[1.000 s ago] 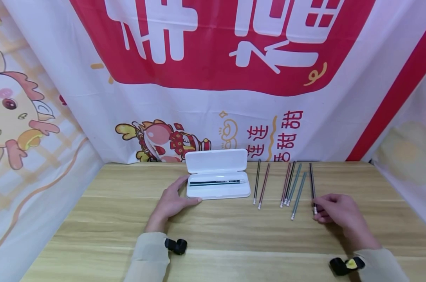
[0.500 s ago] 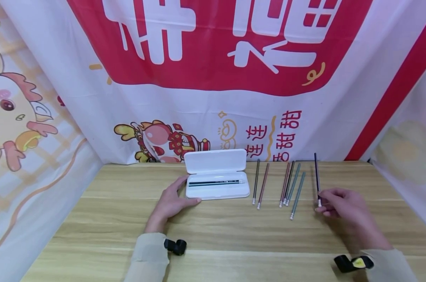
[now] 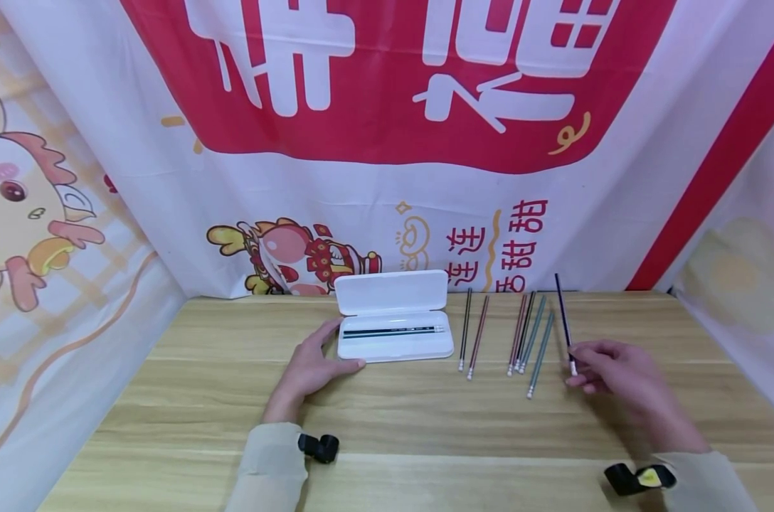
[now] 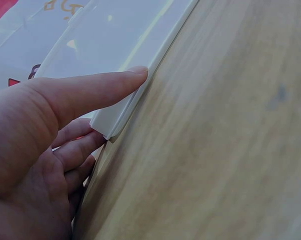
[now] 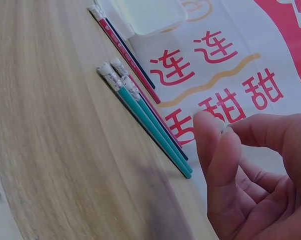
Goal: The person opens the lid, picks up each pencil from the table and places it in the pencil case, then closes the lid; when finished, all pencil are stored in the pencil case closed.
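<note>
Light wooden table (image 3: 188,398) carrying an open white pencil case (image 3: 395,334) near its far edge, six loose pencils (image 3: 518,334) lying in a row right of the case, eraser ends pointing toward the near edge.

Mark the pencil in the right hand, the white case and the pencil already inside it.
raised pencil (image 3: 561,311), head view, mid shaft above the fingers
white case (image 3: 393,291), head view, middle of the open lid
pencil in case (image 3: 393,331), head view, mid shaft
</note>
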Motion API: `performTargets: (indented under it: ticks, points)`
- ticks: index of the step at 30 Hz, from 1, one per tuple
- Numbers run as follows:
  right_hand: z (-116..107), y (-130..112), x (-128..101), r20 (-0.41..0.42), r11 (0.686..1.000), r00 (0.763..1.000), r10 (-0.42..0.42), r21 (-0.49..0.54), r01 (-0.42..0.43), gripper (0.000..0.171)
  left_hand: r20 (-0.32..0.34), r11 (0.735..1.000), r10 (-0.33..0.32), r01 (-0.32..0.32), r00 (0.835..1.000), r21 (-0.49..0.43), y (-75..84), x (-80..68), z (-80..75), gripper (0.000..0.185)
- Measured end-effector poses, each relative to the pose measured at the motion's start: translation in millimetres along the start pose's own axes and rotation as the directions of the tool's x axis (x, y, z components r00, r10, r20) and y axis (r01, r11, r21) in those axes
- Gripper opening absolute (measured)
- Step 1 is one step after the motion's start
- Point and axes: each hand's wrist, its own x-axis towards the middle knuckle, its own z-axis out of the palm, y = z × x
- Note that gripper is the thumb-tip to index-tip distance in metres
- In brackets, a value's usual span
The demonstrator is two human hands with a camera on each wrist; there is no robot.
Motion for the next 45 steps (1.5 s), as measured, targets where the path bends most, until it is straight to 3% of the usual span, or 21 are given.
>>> performTargets:
  ticks: [18, 35, 45]
  points:
    - [14, -5, 1, 0.064, 0.999, 0.998, 0.001, -0.047, 0.002, 0.052, 0.004, 1.0, -0.004, 0.004, 1.0, -0.003, -0.1, 1.1, 0.6, 0.094]
    - [33, -7, -5, 0.139, 0.994, 0.986, -0.097, -0.042, 0.104, 0.04, 0.003, 1.0, 0.008, -0.008, 1.0, -0.002, -0.4, 1.6, -0.5, 0.094]
    - [46, -12, -6, 0.144, 0.991, 0.987, -0.077, -0.101, 0.092, 0.034, 0.004, 1.0, 0.006, -0.006, 1.0, -0.008, -0.5, 1.3, -0.5, 0.093]
